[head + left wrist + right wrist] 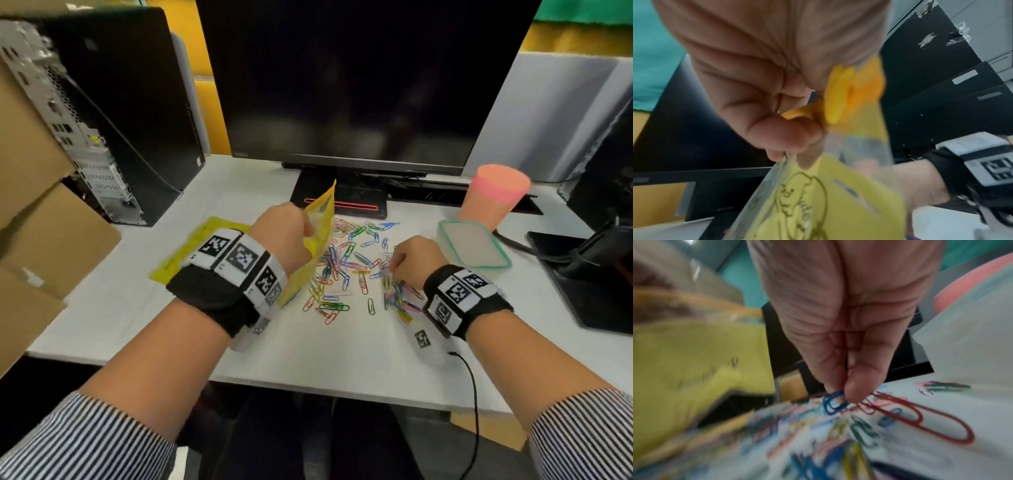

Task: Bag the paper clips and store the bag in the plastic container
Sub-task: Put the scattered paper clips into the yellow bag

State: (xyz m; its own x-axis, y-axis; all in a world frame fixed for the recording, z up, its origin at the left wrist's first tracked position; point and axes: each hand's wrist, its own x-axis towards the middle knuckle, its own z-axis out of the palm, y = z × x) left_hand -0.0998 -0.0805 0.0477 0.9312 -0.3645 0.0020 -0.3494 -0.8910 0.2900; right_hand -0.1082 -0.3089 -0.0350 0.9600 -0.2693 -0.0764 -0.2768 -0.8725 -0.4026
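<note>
Several coloured paper clips (352, 263) lie scattered on the white desk (325, 349) in front of the monitor. My left hand (287, 233) grips the top of a yellow zip bag (317, 236) and holds it upright at the left edge of the clips; in the left wrist view the fingers (785, 134) curl round the bag (838, 203). My right hand (411, 260) reaches down into the right side of the pile. In the right wrist view its fingertips (851, 391) pinch a blue clip (833, 402), with red clips (920, 415) beside it.
A clear plastic container with a green-rimmed lid (474, 248) stands to the right of the clips, a pink cup (493, 195) behind it. A second yellow bag (191, 250) lies flat on the left. The monitor stand (342, 198), a computer tower (113, 113) and cardboard boxes (37, 205) surround the desk.
</note>
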